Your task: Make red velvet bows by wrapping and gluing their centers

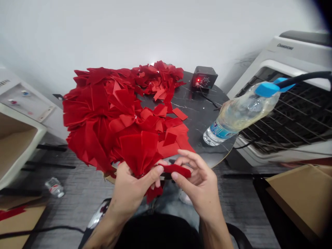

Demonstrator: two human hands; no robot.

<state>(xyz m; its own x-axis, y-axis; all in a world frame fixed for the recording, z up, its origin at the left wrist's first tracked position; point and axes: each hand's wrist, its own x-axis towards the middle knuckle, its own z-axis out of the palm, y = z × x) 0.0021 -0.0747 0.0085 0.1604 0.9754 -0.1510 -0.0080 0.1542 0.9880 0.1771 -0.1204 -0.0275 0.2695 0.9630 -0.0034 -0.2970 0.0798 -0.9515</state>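
Observation:
My left hand (pixel 135 188) grips a red velvet bow (pixel 140 148) by its gathered middle, with its pleated end fanning upward. Between the left thumb and fingers also lies one end of a small red velvet strip (pixel 178 169). The thumb and fingers of my right hand (pixel 198 180) are closed on the strip's other end, just right of the bow. Fingers hide most of the bow's centre. Loose red fabric pieces (pixel 171 136) lie on the table right beyond the hands, beside a large heap of red bows (pixel 95 103).
The dark round table (pixel 197 114) carries a black control box (pixel 204 77) with a red light, and a plastic bottle (pixel 220 119) with a blue label. An air cooler (pixel 293 58) stands on the right, near cardboard (pixel 303 193). A small bottle (pixel 55 187) lies on the floor at left.

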